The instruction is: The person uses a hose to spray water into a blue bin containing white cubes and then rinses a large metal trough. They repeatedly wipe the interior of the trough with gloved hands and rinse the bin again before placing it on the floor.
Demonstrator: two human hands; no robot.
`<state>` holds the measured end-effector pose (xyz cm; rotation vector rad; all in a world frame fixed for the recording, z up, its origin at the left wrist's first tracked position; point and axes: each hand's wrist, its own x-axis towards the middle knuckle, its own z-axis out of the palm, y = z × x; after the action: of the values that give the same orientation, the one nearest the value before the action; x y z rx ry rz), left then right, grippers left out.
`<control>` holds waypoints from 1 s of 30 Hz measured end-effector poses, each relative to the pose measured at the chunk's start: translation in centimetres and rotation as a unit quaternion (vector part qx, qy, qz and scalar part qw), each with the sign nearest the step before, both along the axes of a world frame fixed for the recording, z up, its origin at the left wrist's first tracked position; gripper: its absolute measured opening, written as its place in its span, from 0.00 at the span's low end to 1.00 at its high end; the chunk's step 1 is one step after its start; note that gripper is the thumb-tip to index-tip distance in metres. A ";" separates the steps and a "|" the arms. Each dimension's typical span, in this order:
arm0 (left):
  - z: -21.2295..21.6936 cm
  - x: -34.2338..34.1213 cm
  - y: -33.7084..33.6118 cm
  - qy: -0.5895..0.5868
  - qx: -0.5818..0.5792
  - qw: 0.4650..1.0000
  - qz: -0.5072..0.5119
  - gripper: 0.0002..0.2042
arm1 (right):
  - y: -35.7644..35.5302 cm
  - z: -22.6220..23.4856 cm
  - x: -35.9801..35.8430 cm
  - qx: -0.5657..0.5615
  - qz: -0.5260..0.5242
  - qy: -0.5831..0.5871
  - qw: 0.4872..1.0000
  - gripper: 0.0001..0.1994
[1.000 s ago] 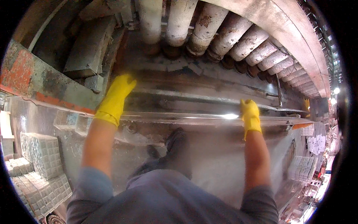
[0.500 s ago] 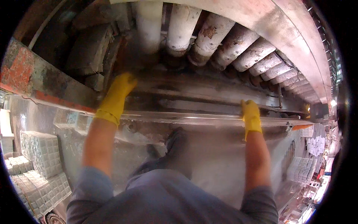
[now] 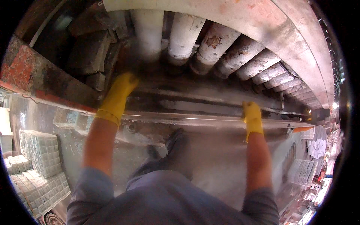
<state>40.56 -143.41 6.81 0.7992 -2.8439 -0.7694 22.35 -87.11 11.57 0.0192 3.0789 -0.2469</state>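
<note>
My left hand (image 3: 122,92), in a yellow rubber glove, is closed at the left end of a long dark metal bar (image 3: 187,91); its fingertips are hidden in shadow. Farther along the same bar my right hand (image 3: 252,114), gloved alike, has its fingers curled over it. Between the hands and nearer to me runs a wet, shiny metal ledge (image 3: 195,119). Beyond the bar stands a row of stained, pale rollers (image 3: 213,45), their lower ends in the dark.
A thick pale beam (image 3: 240,15) arches above the rollers. To the left are a rusty orange-and-grey beam (image 3: 48,75) and dark blocks (image 3: 88,52). Stacked white crates (image 3: 39,150) stand on the floor at left; more crates (image 3: 303,170) are at right. My boots (image 3: 176,140) are below the ledge.
The rollers and the pale beam above them sit slightly lower in the picture, closer to the bar. Both hands stay in nearly the same place.
</note>
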 end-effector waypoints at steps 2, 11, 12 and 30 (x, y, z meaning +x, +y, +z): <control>0.2 0.2 0.2 0.001 0.012 1.000 0.003 0.22 | -0.3 0.3 0.2 -0.002 -0.011 -0.011 1.000 0.27; 1.8 2.8 2.5 -0.032 0.000 0.999 -0.007 0.23 | 1.5 -0.3 2.8 -0.012 -0.013 -0.014 1.000 0.26; 2.3 3.3 2.9 -0.041 -0.008 0.999 -0.010 0.23 | 1.4 -0.1 3.5 -0.012 -0.011 -0.005 1.000 0.26; -2.6 8.8 3.2 0.035 0.023 0.999 -0.007 0.21 | 2.0 2.0 9.8 -0.033 -0.070 -0.075 0.994 0.27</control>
<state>49.31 -140.20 4.16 0.7440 -2.7823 -0.8513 32.10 -85.09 13.53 0.2404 2.9210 -0.3384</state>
